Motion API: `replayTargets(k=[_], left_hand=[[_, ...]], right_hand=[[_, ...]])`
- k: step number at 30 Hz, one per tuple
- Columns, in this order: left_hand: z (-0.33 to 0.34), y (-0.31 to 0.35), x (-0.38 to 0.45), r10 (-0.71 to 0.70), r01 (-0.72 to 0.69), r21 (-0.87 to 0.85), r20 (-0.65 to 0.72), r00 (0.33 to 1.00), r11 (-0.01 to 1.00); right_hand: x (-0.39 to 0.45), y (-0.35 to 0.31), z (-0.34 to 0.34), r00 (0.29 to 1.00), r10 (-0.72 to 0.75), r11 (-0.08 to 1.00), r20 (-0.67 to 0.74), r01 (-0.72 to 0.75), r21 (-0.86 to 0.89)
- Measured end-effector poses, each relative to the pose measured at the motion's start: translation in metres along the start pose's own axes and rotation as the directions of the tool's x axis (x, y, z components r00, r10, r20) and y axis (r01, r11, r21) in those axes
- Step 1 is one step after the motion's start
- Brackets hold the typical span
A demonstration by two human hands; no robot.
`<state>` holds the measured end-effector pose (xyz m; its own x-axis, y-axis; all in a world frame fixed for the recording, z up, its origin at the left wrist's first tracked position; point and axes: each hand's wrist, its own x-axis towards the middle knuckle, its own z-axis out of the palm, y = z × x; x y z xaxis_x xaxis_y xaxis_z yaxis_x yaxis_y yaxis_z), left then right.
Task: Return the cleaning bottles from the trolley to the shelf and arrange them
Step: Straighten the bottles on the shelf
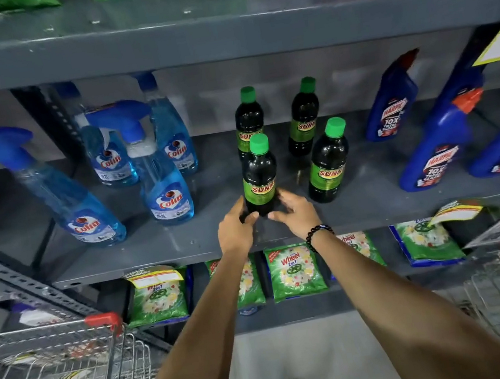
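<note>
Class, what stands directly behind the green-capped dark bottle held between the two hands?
Another green-capped dark Sunny bottle stands behind the held bottle; its cap and upper label show, its lower body is covered.

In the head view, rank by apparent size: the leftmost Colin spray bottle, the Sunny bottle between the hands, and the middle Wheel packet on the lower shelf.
1. Leftmost Colin spray bottle, clearly largest.
2. and 3. Sunny bottle between the hands and middle Wheel packet look alike in area; the wide-angle lens and differing nearness make ranking them unsure.
</note>
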<state>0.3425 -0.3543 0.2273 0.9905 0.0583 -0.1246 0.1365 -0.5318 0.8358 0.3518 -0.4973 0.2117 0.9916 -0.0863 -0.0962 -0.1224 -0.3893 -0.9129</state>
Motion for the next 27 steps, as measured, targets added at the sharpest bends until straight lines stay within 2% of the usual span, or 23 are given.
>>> replayTargets(k=[4,10,20,27], left_hand=[[0.0028,0.0019,0.0026,-0.009,0.011,0.031,-0.054,0.998,0.999],[0.0035,0.0032,0.0042,-0.008,0.013,0.079,-0.067,0.998,0.997],[0.0033,0.0054,0.005,0.017,-0.018,0.176,0.009,1.0,0.984],[0.0008,0.0052,0.0032,0.02,-0.03,0.169,0.062,0.998,0.985]], right_hand=[[0.0007,-0.0019,0.0016,0.999,-0.021,1.0,-0.04,0.021,0.002],[-0.0004,-0.0026,-0.0007,0.998,-0.024,0.999,-0.058,0.026,0.035],[-0.0015,-0.0055,-0.0041,0.995,-0.006,0.998,-0.097,0.013,0.069],[-0.0021,-0.0023,-0.0036,0.995,0.002,0.998,-0.105,0.005,0.061]])
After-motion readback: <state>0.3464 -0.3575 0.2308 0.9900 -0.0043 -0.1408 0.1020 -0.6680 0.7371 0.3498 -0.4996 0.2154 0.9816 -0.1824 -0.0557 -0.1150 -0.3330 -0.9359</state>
